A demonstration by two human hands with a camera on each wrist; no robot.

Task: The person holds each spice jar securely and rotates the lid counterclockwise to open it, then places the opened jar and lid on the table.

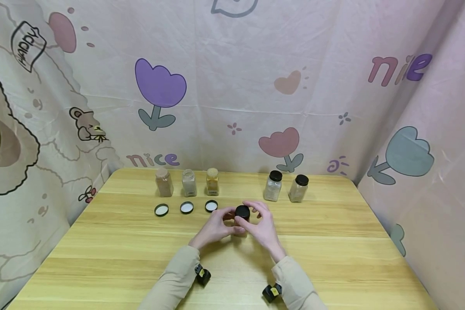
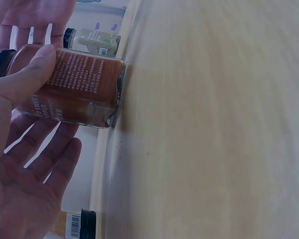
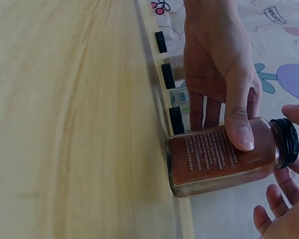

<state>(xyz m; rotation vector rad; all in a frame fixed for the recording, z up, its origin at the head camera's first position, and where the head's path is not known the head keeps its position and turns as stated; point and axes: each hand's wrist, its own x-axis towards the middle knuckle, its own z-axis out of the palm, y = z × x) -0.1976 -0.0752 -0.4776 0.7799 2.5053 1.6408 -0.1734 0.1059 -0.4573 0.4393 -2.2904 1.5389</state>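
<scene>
A glass spice jar [image 2: 79, 84] of reddish-brown powder stands upright on the table, its black lid [image 1: 242, 211] on top. My left hand [image 1: 217, 227] grips the jar's body, with the thumb lying across its printed side in both wrist views. From the other side, my right hand [image 1: 264, 228] holds the lid between thumb and fingers. Part of the right hand is cut off at the edge of the right wrist view. The jar's body is mostly hidden by the hands in the head view.
Behind to the left stand three lidless jars: brownish [image 1: 164, 184], whitish [image 1: 189, 185] and yellow [image 1: 212, 184]. Before them lie three upturned black lids [image 1: 161, 210]. Two black-capped jars [image 1: 273, 189] stand at the back right. A patterned curtain [image 1: 232, 86] hangs behind the table [image 1: 333, 258].
</scene>
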